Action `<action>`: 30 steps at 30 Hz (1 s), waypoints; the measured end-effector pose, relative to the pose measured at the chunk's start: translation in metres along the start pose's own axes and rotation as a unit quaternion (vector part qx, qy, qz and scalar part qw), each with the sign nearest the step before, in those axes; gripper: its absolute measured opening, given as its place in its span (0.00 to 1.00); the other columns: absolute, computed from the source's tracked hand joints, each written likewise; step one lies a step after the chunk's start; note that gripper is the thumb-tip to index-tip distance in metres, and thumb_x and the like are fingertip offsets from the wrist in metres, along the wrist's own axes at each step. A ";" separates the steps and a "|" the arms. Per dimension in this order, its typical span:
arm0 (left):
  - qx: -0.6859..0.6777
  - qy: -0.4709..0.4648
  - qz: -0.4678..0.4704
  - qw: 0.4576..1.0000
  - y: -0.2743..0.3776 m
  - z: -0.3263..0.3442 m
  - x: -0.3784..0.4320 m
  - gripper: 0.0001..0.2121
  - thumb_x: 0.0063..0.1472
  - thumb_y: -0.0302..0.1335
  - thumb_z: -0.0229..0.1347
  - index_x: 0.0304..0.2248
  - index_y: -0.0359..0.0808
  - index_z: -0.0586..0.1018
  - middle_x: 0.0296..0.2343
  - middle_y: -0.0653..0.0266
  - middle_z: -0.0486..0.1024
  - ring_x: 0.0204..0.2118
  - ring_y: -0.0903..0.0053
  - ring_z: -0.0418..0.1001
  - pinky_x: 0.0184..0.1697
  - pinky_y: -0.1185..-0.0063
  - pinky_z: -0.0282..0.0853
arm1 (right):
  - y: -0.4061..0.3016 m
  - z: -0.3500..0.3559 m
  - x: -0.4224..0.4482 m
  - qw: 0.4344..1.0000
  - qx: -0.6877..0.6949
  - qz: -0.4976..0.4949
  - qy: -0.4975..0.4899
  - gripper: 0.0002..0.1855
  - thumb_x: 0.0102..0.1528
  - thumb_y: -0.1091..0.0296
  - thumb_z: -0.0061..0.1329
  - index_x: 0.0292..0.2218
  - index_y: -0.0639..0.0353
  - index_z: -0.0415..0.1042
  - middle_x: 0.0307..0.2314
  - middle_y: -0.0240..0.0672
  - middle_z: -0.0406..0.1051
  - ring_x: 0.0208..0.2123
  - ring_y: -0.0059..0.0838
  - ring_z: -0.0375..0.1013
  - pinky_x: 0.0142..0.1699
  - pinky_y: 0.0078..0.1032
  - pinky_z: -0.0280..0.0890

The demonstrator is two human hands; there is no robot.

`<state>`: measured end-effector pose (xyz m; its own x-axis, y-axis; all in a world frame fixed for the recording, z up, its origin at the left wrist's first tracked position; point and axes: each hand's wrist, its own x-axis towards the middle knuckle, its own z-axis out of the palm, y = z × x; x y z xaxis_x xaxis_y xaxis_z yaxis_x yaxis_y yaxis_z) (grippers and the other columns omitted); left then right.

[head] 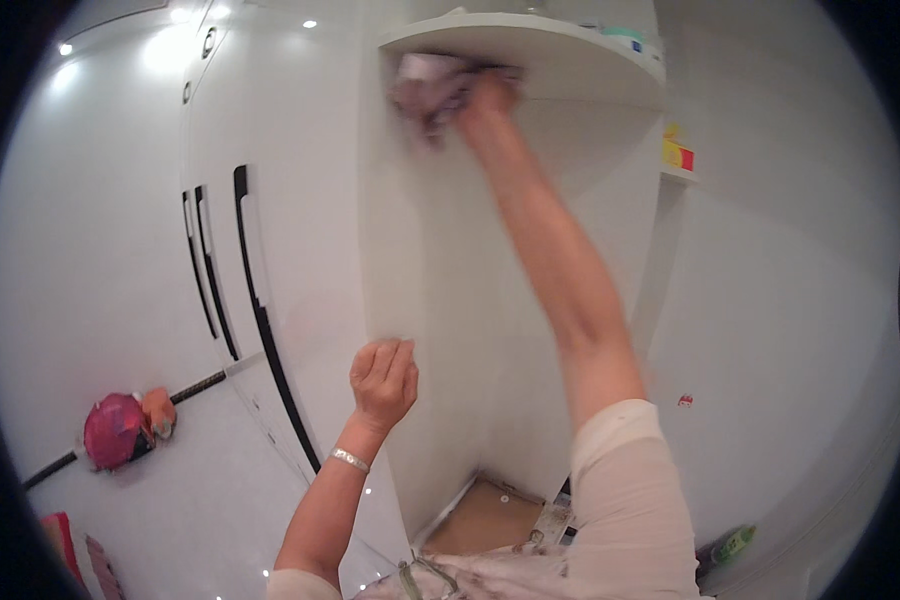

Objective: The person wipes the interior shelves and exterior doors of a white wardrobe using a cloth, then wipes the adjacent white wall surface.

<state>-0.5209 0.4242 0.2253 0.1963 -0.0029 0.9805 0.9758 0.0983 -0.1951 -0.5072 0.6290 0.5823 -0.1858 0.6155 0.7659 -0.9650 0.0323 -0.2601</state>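
High up, my right hand point(489, 94) holds a crumpled, pinkish-grey cloth point(431, 86) against or just below the underside of a rounded white corner shelf point(600, 64). Motion blurs both the hand and the cloth. My left hand point(384, 381) is lower, its fingers curled in, beside the front edge of a white cabinet side panel point(390, 262). Whether it touches that panel is unclear. Nothing shows in it, though the palm is hidden. A silver bracelet point(350, 459) circles the left wrist.
White wardrobe doors with long black handles point(251, 277) stand at left. A pink bag point(116, 431) lies near the floor beside them. Below my arms is a brown cardboard box point(487, 517). A yellow and red box point(677, 156) rests on a small side shelf. A green bottle point(735, 544) is lower right.
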 end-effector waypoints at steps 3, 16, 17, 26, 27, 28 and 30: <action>0.029 -0.021 0.003 0.999 -0.011 -0.006 -0.003 0.10 0.48 0.18 0.54 0.33 0.32 0.77 0.30 0.60 0.74 0.32 0.66 0.68 0.37 0.74 0.65 | 0.004 0.030 -0.033 0.995 -0.079 0.017 0.065 0.19 0.60 0.69 0.35 0.52 0.63 0.59 0.43 0.43 0.67 0.43 0.39 0.69 0.46 0.39 0.68; 0.064 -0.016 0.005 0.998 -0.006 -0.003 -0.003 0.11 0.47 0.18 0.54 0.33 0.32 0.78 0.31 0.62 0.74 0.33 0.69 0.68 0.36 0.75 0.65 | -0.116 -0.132 0.092 0.980 -0.087 0.180 -0.007 0.14 0.54 0.66 0.45 0.41 0.61 0.72 0.40 0.42 0.73 0.41 0.39 0.71 0.48 0.35 0.67; 0.067 -0.015 0.004 0.998 -0.005 -0.001 -0.002 0.11 0.47 0.18 0.54 0.33 0.32 0.78 0.31 0.62 0.74 0.33 0.69 0.68 0.36 0.75 0.65 | -0.125 -0.151 0.083 0.954 -0.286 0.006 -0.086 0.15 0.55 0.66 0.43 0.42 0.63 0.71 0.40 0.42 0.73 0.41 0.38 0.71 0.48 0.34 0.67; 0.082 -0.032 -0.012 0.996 -0.007 -0.003 -0.004 0.12 0.47 0.20 0.54 0.34 0.32 0.78 0.31 0.61 0.74 0.34 0.68 0.68 0.36 0.74 0.64 | -0.230 -0.184 0.038 0.962 -0.253 -0.020 -0.095 0.17 0.54 0.66 0.46 0.41 0.70 0.70 0.34 0.39 0.72 0.34 0.29 0.73 0.40 0.26 0.70; 0.080 -0.026 -0.014 0.996 -0.007 -0.002 -0.003 0.12 0.47 0.20 0.54 0.34 0.32 0.78 0.31 0.62 0.74 0.33 0.68 0.68 0.36 0.74 0.64 | -0.227 -0.183 0.040 0.960 -0.268 -0.055 -0.051 0.16 0.54 0.65 0.46 0.39 0.70 0.70 0.33 0.39 0.72 0.34 0.27 0.72 0.38 0.26 0.71; 0.083 -0.029 -0.014 0.996 -0.010 -0.003 -0.006 0.12 0.47 0.20 0.54 0.34 0.32 0.78 0.31 0.62 0.74 0.33 0.68 0.68 0.36 0.74 0.64 | -0.203 -0.156 0.014 0.963 -0.230 -0.118 0.079 0.17 0.47 0.74 0.49 0.39 0.76 0.69 0.35 0.47 0.72 0.35 0.38 0.73 0.38 0.30 0.69; 0.075 -0.028 -0.014 0.997 -0.010 -0.002 -0.008 0.12 0.47 0.20 0.55 0.34 0.32 0.78 0.31 0.62 0.74 0.33 0.69 0.69 0.36 0.75 0.64 | -0.176 -0.137 0.009 0.927 -0.303 -0.185 0.121 0.17 0.47 0.73 0.48 0.38 0.78 0.68 0.35 0.49 0.72 0.34 0.40 0.73 0.37 0.32 0.68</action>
<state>-0.5321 0.4217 0.2192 0.1592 0.0476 0.9861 0.9545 0.2476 -0.1661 -0.3134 0.7373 0.5545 0.2551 0.6303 0.7332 -0.6600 0.6677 -0.3443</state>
